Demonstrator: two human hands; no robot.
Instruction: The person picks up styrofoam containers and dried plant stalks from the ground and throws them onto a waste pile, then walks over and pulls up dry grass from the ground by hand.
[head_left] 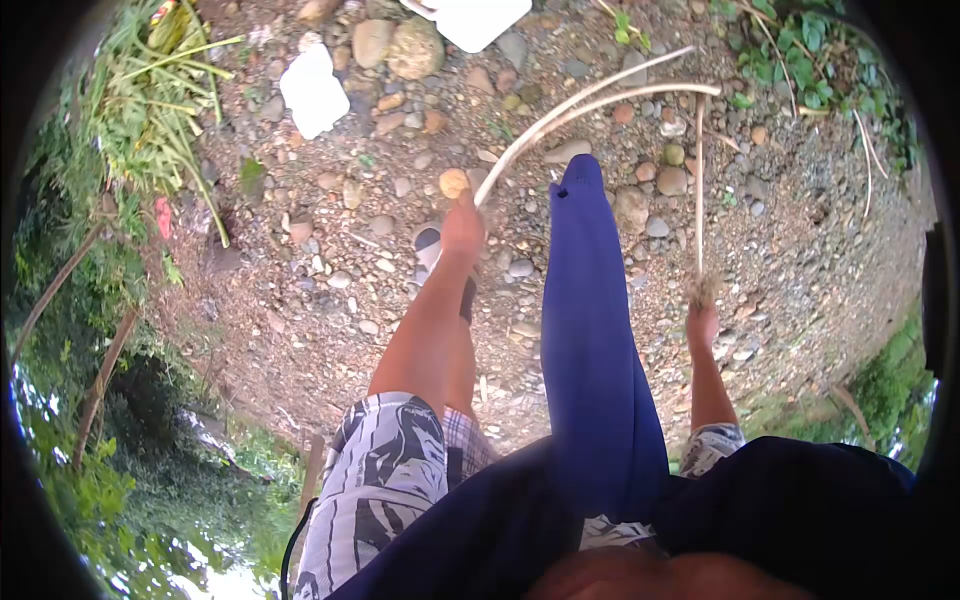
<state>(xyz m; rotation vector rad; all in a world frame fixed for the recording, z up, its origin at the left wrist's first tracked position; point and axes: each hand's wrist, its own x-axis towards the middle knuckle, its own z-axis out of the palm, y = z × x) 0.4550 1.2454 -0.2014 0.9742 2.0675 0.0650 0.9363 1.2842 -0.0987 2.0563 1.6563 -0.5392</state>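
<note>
- A blue cloth hung nearest, in the middle, between the two arms; its narrow end pointed away from the body.
- The right hand was nearer to the body than the left. Its fingers seemed closed around the near end of a pale stalk, just below a frayed tuft; the finger details were too blurred to tell.
- From these fingers the stalk went almost straight forward to a sharp bend. After the bend, its long axis turned to the left and curved back toward the left hand.
- The left fingers were clenched on this other end, so the stalk made an open arch beyond both hands, with the sharp bend in line with the right one.
- A second pale strand ran beside the curved part and parted from it; its free end lay beyond the bend.
- A yellow-orange stone lay just beside the left fingers, on the stony ground.
- Farther away, a white object lay at left, and another white object was cut by the upper edge. I could not tell whether they were containers; no contents were visible.
- At far left was a heap of green stems.
</note>
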